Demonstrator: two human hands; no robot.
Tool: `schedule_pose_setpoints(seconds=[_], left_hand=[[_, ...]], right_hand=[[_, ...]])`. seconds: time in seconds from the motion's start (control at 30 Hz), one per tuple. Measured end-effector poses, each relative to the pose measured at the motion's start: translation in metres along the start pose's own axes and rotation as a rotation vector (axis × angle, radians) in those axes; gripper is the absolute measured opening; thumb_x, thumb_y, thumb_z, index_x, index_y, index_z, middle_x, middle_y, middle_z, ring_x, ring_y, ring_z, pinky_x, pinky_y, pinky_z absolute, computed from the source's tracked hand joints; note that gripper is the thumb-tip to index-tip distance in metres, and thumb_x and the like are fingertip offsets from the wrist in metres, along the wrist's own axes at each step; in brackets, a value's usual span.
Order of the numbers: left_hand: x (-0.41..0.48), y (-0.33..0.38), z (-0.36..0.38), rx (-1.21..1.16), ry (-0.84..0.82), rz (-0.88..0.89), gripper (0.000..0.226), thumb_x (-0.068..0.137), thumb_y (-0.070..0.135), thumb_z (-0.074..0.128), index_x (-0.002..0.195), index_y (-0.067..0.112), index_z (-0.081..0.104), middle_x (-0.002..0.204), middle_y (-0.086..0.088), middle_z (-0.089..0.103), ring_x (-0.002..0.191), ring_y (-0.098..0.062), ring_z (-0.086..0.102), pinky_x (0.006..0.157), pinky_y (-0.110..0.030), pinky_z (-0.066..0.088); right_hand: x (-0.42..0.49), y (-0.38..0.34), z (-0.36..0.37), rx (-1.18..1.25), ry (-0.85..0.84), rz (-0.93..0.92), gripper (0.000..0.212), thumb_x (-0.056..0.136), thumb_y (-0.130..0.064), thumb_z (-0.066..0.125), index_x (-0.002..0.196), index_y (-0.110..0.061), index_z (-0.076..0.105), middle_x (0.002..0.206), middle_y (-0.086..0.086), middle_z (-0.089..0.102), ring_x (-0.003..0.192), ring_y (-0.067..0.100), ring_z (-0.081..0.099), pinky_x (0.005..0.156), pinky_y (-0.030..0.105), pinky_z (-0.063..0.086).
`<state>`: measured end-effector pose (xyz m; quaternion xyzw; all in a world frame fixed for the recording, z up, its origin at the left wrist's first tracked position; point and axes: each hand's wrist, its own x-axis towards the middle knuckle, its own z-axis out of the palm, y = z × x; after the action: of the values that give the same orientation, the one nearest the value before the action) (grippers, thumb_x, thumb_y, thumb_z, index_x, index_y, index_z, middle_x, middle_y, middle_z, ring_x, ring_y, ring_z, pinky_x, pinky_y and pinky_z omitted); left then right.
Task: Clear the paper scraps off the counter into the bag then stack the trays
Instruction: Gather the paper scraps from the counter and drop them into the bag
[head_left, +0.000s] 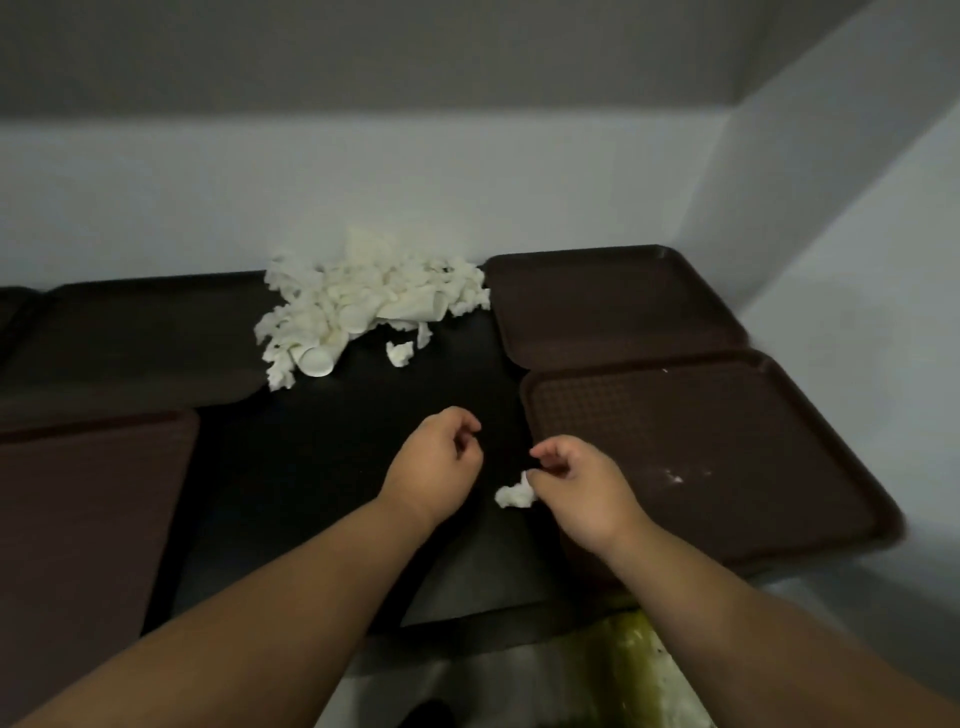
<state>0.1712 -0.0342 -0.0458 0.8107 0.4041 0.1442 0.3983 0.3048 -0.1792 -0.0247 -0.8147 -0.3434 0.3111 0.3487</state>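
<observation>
A heap of white paper scraps (363, 301) lies at the back of the dark counter (322, 467) against the wall, with one loose scrap (399, 353) just in front of it. My right hand (576, 488) pinches a small white paper scrap (514, 493) over the counter's middle. My left hand (436, 462) hovers beside it with fingers loosely curled and nothing in it. Brown trays lie flat around: one at the near right (727, 457), one at the far right (613, 306), one at the near left (88, 519), one at the far left (135, 343). No bag shows.
Pale walls close the counter at the back and on the right. The near right tray carries white crumbs (675, 477). Below the counter's front edge is a pale floor with a greenish stained patch (628, 660).
</observation>
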Motion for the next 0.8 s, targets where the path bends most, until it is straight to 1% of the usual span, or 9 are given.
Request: schedule_pose_setpoints(seconds=[0.07,0.13,0.23,0.3,0.37,0.43,0.57,0.67,0.8], left_hand=[[0.005,-0.032,-0.021,0.039,-0.003,-0.063,0.016,0.096,0.025,0.060,0.108,0.036,0.059,0.097,0.011,0.062,0.077,-0.005,0.065,0.067,-0.022,0.051],[0.012,-0.059,-0.035,0.077,-0.007,-0.095,0.018,0.097,0.026,0.060,0.106,0.040,0.056,0.103,0.012,0.060,0.080,-0.005,0.063,0.069,-0.019,0.049],[0.030,-0.084,-0.048,0.105,0.015,-0.095,0.020,0.095,0.025,0.061,0.110,0.039,0.057,0.110,0.011,0.056,0.088,-0.004,0.060,0.075,-0.017,0.046],[0.046,-0.089,-0.052,0.139,0.030,-0.063,0.027,0.095,0.027,0.062,0.121,0.033,0.059,0.118,0.009,0.053,0.097,-0.004,0.057,0.079,-0.020,0.047],[0.064,-0.089,-0.058,0.195,0.038,-0.015,0.038,0.096,0.028,0.061,0.133,0.031,0.054,0.131,0.007,0.048,0.114,-0.009,0.052,0.085,-0.024,0.048],[0.084,-0.085,-0.063,0.249,0.050,0.038,0.049,0.096,0.028,0.060,0.143,0.029,0.047,0.145,0.003,0.040,0.131,-0.018,0.044,0.098,-0.032,0.049],[0.129,-0.074,-0.071,0.453,-0.055,0.054,0.064,0.098,0.027,0.054,0.156,0.032,0.029,0.164,-0.004,0.020,0.146,-0.030,0.028,0.113,-0.048,0.039],[0.151,-0.069,-0.071,0.599,-0.166,0.006,0.064,0.100,0.027,0.052,0.157,0.035,0.026,0.165,-0.004,0.022,0.145,-0.034,0.030,0.112,-0.053,0.036],[0.151,-0.068,-0.063,0.547,-0.160,-0.013,0.041,0.100,0.022,0.052,0.141,0.027,0.049,0.136,-0.006,0.046,0.122,-0.032,0.046,0.098,-0.047,0.046]], right_hand=[[0.010,-0.009,0.024,-0.122,-0.057,0.027,0.044,0.091,-0.032,0.069,0.133,-0.032,0.057,0.128,-0.009,0.047,0.106,0.008,0.056,0.085,0.021,0.047],[0.020,-0.014,0.041,-0.268,-0.053,0.022,0.050,0.090,-0.033,0.069,0.137,-0.030,0.054,0.132,-0.006,0.045,0.101,0.011,0.058,0.087,0.026,0.052],[0.034,-0.025,0.058,-0.365,-0.048,0.035,0.048,0.089,-0.033,0.067,0.135,-0.029,0.055,0.129,-0.008,0.046,0.100,0.011,0.060,0.087,0.029,0.054],[0.042,-0.032,0.068,-0.386,-0.052,0.052,0.045,0.089,-0.032,0.066,0.133,-0.030,0.057,0.124,-0.008,0.048,0.099,0.011,0.060,0.086,0.029,0.054],[0.046,-0.039,0.078,-0.413,-0.046,0.067,0.037,0.091,-0.031,0.064,0.128,-0.030,0.060,0.116,-0.008,0.050,0.094,0.012,0.061,0.084,0.032,0.056],[0.049,-0.043,0.084,-0.441,-0.041,0.072,0.032,0.093,-0.030,0.062,0.126,-0.029,0.062,0.114,-0.007,0.051,0.091,0.012,0.061,0.082,0.032,0.056],[0.048,-0.044,0.084,-0.428,-0.029,0.085,0.033,0.095,-0.031,0.059,0.128,-0.030,0.060,0.119,-0.007,0.053,0.097,0.011,0.060,0.085,0.032,0.055],[0.043,-0.042,0.079,-0.387,-0.037,0.070,0.034,0.095,-0.032,0.060,0.129,-0.031,0.059,0.121,-0.010,0.052,0.100,0.009,0.058,0.086,0.030,0.055],[0.035,-0.038,0.071,-0.327,0.025,0.042,0.029,0.094,-0.032,0.063,0.123,-0.033,0.062,0.114,-0.012,0.052,0.096,0.006,0.058,0.083,0.026,0.053]])
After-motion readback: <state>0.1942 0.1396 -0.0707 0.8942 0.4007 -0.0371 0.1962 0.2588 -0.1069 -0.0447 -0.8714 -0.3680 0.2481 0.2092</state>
